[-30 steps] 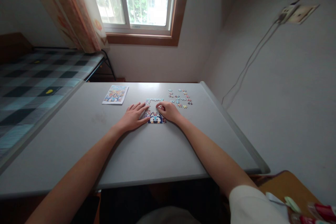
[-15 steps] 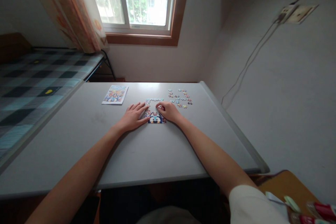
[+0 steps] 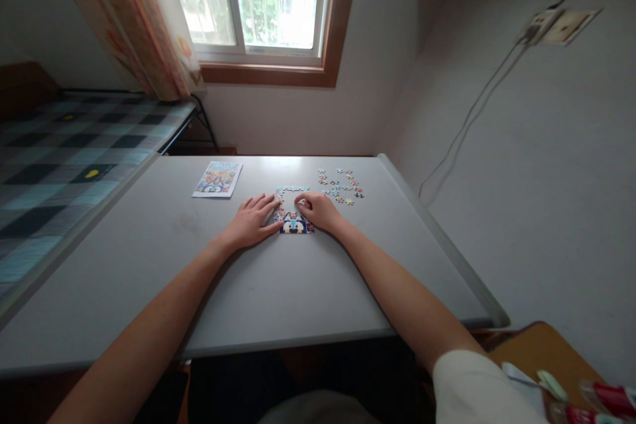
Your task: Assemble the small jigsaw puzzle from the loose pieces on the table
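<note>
A partly assembled jigsaw puzzle lies flat on the table, its frame joined around a bare middle. A dark blue character with a pale face fills its near edge. My left hand rests flat with fingers spread, the tips touching the puzzle's left side. Over the puzzle's right side, my right hand has thumb and fingers pinched together. Whatever sits in that pinch is too small and covered to make out. Loose puzzle pieces are scattered beyond the right hand.
A printed picture card lies at the table's far left. A checked bed stands left of the table, under a curtain. On the right, a cable hangs along the wall from a socket. A wooden stool holds small items.
</note>
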Available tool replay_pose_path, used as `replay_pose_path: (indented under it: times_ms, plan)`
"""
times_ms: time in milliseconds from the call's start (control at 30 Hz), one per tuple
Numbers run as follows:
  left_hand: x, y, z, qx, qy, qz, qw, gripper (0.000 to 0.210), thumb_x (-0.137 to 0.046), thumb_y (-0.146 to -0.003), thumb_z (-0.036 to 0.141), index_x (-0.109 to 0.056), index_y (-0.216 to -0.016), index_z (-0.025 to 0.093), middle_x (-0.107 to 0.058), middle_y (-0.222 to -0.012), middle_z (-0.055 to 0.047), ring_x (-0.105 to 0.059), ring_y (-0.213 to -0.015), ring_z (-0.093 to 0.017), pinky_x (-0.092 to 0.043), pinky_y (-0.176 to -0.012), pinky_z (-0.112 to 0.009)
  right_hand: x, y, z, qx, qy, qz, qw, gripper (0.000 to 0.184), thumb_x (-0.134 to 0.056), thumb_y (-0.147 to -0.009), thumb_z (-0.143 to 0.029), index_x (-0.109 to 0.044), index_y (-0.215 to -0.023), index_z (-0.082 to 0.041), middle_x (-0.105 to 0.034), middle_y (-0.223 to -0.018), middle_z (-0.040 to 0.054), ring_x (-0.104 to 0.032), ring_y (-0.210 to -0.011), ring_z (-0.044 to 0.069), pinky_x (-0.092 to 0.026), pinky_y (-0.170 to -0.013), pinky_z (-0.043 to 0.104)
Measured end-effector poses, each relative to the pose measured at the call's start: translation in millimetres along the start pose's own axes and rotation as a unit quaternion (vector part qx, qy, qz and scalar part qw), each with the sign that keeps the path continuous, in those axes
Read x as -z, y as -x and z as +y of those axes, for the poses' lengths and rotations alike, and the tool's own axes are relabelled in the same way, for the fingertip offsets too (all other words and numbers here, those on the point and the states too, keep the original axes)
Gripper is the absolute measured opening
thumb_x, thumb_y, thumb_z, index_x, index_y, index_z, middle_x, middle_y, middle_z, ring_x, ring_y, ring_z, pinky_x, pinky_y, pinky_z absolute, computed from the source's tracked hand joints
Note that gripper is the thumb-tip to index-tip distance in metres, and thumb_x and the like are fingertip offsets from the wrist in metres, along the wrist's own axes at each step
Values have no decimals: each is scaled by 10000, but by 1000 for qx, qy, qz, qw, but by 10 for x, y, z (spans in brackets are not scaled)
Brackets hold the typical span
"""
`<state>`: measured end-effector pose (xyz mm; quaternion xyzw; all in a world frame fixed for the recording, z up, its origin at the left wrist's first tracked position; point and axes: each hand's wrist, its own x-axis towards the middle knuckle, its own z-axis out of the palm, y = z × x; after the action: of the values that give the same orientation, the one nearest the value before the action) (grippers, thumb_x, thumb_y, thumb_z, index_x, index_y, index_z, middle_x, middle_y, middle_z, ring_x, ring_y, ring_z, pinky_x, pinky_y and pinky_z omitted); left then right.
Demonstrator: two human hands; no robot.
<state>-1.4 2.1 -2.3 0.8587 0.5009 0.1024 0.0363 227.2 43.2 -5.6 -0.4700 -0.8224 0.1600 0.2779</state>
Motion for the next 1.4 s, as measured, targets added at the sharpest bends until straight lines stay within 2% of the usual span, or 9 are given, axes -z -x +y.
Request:
replay_pose_path:
  times_ms: [1400]
  plan:
    - [-1,0,5,2,9,1,1000,601,-421,-946,560,-428,-1449,232,-345,-1548,-63,-264,-1435,-275,-183,-1166,-450,3,3,0,-1,6,-1,1000,175,-568,-843,-205,-716,-935,-192,-596,-696,-8,-497,-643,110,-343,-650,219]
